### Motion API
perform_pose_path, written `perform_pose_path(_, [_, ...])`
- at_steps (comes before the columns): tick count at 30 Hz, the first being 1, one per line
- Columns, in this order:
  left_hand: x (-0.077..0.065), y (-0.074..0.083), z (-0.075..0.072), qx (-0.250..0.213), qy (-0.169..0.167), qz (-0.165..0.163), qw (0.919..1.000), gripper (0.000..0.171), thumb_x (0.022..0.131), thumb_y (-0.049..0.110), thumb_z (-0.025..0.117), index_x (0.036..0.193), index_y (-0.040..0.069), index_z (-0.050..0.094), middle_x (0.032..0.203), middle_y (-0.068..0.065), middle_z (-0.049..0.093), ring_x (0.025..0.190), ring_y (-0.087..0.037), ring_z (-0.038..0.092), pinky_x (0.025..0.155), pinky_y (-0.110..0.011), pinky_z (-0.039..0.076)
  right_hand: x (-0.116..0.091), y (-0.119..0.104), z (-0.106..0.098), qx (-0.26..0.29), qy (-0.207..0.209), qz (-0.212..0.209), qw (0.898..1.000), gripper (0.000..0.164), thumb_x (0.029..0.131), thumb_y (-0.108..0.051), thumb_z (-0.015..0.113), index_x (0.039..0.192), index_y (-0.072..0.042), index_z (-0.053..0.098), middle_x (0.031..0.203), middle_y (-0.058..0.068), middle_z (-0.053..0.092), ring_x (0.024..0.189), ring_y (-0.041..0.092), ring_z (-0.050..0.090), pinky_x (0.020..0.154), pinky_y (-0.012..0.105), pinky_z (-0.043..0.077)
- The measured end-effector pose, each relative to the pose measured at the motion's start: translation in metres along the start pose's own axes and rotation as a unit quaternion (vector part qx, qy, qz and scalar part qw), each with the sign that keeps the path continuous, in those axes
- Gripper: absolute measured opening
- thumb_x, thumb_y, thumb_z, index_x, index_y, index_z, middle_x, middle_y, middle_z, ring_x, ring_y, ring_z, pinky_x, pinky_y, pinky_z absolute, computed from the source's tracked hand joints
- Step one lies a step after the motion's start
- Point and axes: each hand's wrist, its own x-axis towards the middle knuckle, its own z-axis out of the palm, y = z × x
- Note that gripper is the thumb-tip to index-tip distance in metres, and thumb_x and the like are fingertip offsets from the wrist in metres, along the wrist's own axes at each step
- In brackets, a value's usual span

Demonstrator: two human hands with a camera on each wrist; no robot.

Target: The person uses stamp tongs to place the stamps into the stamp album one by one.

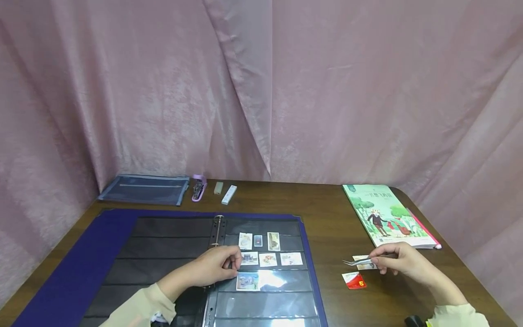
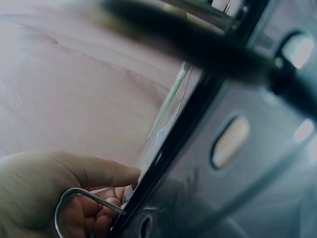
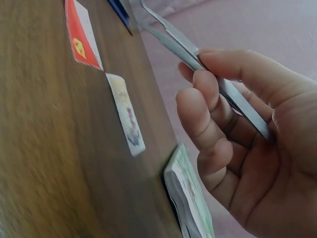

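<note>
My left hand (image 1: 216, 265) rests on the open stamp album (image 1: 265, 309), near its rings, with its fingers loosely curled and thumb and index apart. Beside its fingertips, a blue-toned stamp (image 1: 247, 281) sits in a black strip pocket. Several other stamps fill the rows above, among them a flower stamp (image 1: 267, 260). In my right hand (image 1: 398, 261), thumb and fingers pinch bent-tip metal tweezers (image 3: 185, 52). Their tips point left, over a pale stamp (image 3: 125, 115) on the table. A red-and-white stamp (image 1: 354, 280) lies just nearer to me.
A green picture-covered book (image 1: 390, 215) lies at the back right. Along the back left are a blue mesh pouch (image 1: 145, 190), a purple stapler (image 1: 199, 188), a small greenish block (image 1: 218, 188) and a white box-shaped piece (image 1: 229, 195). Pink curtain (image 1: 261, 91) hangs behind the table.
</note>
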Motion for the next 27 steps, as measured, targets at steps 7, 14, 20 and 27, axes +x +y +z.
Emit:
perform_pose_path(7, [-0.001,-0.002,-0.001,0.003,0.006,0.004,1.0000,0.018,0.078,0.010,0.066,0.080,0.019,0.051,0.068,0.010,0.048,0.056,0.001,0.040,0.053,-0.017,0.037,-0.004,0.003,-0.010,-0.019,-0.018,0.031,0.999,0.013,0.088,-0.006,0.053,0.094,0.000,0.063,0.062,0.010,0.057,0.056,0.007,0.057,0.043,0.026,0.041])
perform_pose_path(14, [0.000,-0.002,-0.003,0.007,0.002,0.005,1.0000,0.018,0.078,0.010,0.066,0.079,0.019,0.050,0.067,0.009,0.046,0.057,0.001,0.040,0.054,-0.018,0.038,-0.009,0.001,-0.020,-0.029,-0.023,0.060,0.998,0.014,0.088,-0.008,0.053,0.092,0.001,0.063,0.061,-0.002,0.056,0.055,0.007,0.056,0.040,0.025,0.039])
perform_pose_path(20, [0.001,-0.003,-0.003,0.004,0.002,0.007,1.0000,0.018,0.078,0.010,0.066,0.080,0.019,0.051,0.067,0.008,0.047,0.057,0.000,0.040,0.054,-0.018,0.039,-0.014,0.002,-0.025,-0.037,-0.028,0.075,0.996,0.012,0.086,-0.005,0.053,0.088,0.002,0.063,0.066,-0.012,0.055,0.054,0.002,0.055,0.035,0.023,0.034])
perform_pose_path(27, [0.002,-0.005,0.001,0.004,0.000,0.008,1.0000,0.019,0.079,0.011,0.067,0.080,0.020,0.050,0.067,0.009,0.046,0.057,0.000,0.040,0.053,-0.018,0.038,-0.018,0.006,-0.024,-0.048,-0.032,0.076,0.995,0.011,0.085,-0.006,0.054,0.086,0.000,0.064,0.063,-0.011,0.055,0.053,0.001,0.054,0.035,0.023,0.034])
